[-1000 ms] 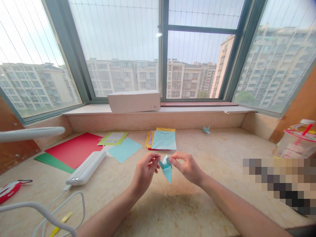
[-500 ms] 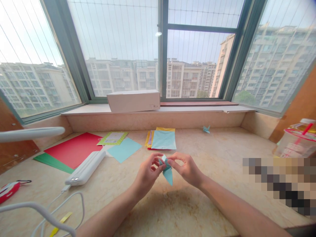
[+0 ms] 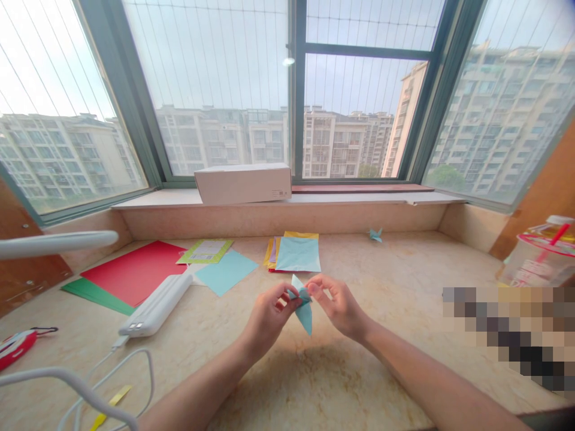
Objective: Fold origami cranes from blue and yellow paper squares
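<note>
A small light-blue folded paper piece hangs just above the marble counter, held between both hands. My left hand pinches its left side with thumb and fingers closed. My right hand pinches its upper right part. A pointed tip sticks up between my fingers and a longer point hangs down. Behind my hands lies a stack of coloured paper sheets with a light-blue sheet on top.
A loose light-blue sheet, red paper and green paper lie at the left beside a white power bank with its cable. A small folded blue figure sits near the back wall. A cardboard box rests on the sill, a lidded cup at right.
My hands have drawn closer together on the folded piece, and an upper tip of the paper now points up between my fingers.
</note>
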A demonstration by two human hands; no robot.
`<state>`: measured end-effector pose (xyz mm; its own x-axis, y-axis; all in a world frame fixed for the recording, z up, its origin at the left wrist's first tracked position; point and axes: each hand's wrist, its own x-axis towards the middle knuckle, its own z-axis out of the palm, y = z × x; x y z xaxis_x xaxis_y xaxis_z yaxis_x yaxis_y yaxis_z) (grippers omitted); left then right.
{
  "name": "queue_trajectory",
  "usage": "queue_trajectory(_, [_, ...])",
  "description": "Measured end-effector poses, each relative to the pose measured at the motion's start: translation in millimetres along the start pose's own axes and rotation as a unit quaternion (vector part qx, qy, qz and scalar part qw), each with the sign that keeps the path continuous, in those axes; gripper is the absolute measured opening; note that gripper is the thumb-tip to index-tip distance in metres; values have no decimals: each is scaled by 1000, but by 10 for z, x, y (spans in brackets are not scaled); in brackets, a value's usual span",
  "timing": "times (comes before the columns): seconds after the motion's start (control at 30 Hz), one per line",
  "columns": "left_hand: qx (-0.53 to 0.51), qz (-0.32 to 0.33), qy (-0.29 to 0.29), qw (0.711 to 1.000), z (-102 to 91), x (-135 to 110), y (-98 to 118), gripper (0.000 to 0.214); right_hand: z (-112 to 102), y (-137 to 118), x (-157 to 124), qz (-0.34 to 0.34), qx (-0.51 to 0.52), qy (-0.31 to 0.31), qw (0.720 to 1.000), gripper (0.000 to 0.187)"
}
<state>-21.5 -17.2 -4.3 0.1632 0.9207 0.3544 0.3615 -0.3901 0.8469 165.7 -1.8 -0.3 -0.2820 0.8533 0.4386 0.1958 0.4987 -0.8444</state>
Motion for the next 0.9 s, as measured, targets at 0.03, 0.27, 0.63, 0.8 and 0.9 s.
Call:
queue_trajectory(0.03, [3, 8, -1, 1000, -1, -4, 12, 16, -2, 10, 7, 15, 26, -2, 1000, 32])
queue_trajectory(0.27, [45, 75, -62, 994, 9, -57, 89, 7, -32, 69, 60, 131, 179, -63, 973, 44])
queue_trajectory(0.63, [-191, -135, -77, 969, 16, -18, 70, 50, 49, 103, 101, 81, 171, 133, 973, 35])
queue_trajectory(0.8, [-226, -122, -65, 964, 9, -10, 103, 51, 22, 107, 137, 138, 221, 144, 955, 35])
queue_trajectory(0.9, [-238, -119, -71, 961, 1, -9, 124, 51, -50, 133, 172, 194, 299, 150, 922, 40])
